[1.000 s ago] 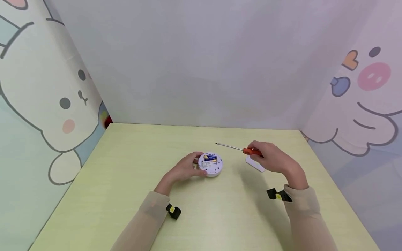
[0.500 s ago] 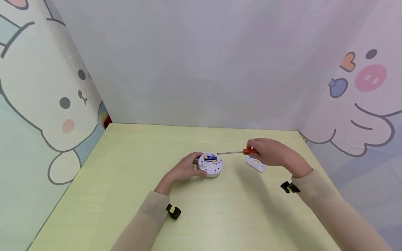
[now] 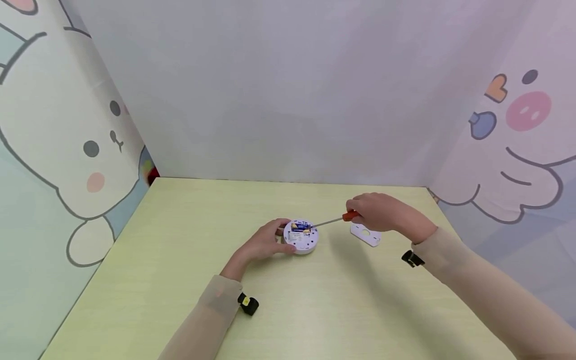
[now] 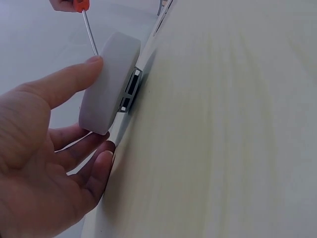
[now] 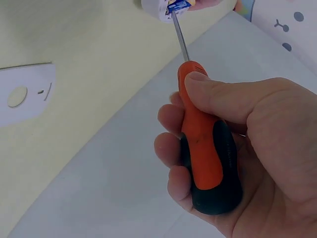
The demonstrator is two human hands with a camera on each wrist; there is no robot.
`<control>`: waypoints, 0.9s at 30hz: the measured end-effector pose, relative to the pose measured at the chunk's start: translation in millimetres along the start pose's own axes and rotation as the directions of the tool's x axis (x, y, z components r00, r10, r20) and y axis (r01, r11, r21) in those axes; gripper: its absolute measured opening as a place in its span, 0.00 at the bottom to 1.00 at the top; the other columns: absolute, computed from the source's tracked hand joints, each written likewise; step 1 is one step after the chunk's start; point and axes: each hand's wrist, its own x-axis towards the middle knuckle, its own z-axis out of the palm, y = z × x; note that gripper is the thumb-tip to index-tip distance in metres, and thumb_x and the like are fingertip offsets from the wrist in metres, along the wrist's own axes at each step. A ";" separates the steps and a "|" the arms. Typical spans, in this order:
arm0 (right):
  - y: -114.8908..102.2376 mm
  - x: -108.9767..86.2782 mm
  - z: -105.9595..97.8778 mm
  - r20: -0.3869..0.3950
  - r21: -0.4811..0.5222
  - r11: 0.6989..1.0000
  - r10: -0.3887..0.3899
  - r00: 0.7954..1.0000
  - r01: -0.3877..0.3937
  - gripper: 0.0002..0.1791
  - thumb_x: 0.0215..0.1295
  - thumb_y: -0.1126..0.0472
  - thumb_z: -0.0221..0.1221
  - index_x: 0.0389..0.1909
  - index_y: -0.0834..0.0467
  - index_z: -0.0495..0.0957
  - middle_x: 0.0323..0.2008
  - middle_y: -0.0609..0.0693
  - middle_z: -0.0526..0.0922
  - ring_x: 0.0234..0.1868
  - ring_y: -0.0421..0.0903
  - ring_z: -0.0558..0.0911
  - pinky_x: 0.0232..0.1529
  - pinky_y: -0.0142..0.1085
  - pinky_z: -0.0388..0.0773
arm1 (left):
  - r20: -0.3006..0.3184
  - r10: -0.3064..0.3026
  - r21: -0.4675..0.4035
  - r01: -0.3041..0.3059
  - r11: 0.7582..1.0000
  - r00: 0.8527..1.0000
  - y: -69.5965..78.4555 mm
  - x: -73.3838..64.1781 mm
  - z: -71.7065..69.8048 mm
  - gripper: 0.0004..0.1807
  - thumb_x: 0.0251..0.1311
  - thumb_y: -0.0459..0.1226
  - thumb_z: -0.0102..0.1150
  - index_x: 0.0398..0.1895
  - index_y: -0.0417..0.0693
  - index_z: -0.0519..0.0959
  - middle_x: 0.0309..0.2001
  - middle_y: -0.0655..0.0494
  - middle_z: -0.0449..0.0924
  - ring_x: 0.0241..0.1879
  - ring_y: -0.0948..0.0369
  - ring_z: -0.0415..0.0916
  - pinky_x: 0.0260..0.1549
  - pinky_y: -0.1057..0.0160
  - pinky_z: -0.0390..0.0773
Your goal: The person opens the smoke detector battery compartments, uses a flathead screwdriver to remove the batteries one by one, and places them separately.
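Observation:
A round white smoke detector lies on the table with its back up, batteries showing in the open compartment. My left hand grips its left side; the left wrist view has the thumb on the rim and fingers at the opposite edge of the smoke detector. My right hand holds a screwdriver by its orange and black handle, thumb laid along it. The screwdriver's shaft slants down to the left, and its tip is at the right end of the batteries.
A white mounting plate with a round hole lies right of the smoke detector, below the right hand. The pale yellow table ends at a plain back curtain. Cartoon-printed side panels stand left and right.
My right hand has moved left, and the screwdriver's tip has come down from above the smoke detector to its batteries. The left hand and the smoke detector have stayed in place.

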 end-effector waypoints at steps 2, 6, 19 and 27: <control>-3.2 3.3 -2.4 0.013 -0.011 1.000 -0.001 1.000 0.001 0.06 0.74 0.63 0.66 0.37 0.54 0.79 0.31 0.43 0.79 0.30 0.42 0.74 0.35 0.38 0.75 | 0.003 0.000 -0.004 0.000 1.000 1.000 0.2 -0.1 -0.5 0.46 0.58 0.46 0.81 0.78 0.51 0.68 0.65 0.53 0.78 0.63 0.55 0.76 0.62 0.48 0.77; -9.2 8.8 -7.5 0.028 -0.039 0.999 -0.011 1.000 0.012 0.06 0.72 0.63 0.67 0.36 0.54 0.80 0.31 0.43 0.79 0.30 0.43 0.74 0.35 0.38 0.76 | 0.005 0.005 -0.007 -0.005 1.000 1.000 -0.5 0.6 -1.0 0.46 0.58 0.46 0.80 0.78 0.51 0.68 0.65 0.53 0.78 0.63 0.54 0.76 0.63 0.48 0.77; -23.0 16.9 -24.1 0.054 -0.130 0.991 -0.022 0.998 0.029 0.07 0.70 0.65 0.68 0.33 0.55 0.80 0.30 0.45 0.79 0.31 0.44 0.75 0.36 0.39 0.77 | 0.006 -0.003 0.006 0.003 1.000 1.000 -4.2 2.5 -0.7 0.47 0.59 0.47 0.80 0.79 0.51 0.67 0.65 0.53 0.78 0.63 0.54 0.76 0.62 0.48 0.77; -29.7 23.5 -27.4 0.080 -0.159 0.987 0.013 0.997 0.000 0.07 0.70 0.64 0.69 0.33 0.55 0.81 0.30 0.46 0.81 0.32 0.45 0.75 0.37 0.40 0.79 | 0.006 -0.001 0.001 0.001 1.000 1.000 -2.2 1.7 -0.8 0.46 0.58 0.47 0.81 0.78 0.51 0.68 0.64 0.54 0.79 0.61 0.55 0.76 0.61 0.49 0.77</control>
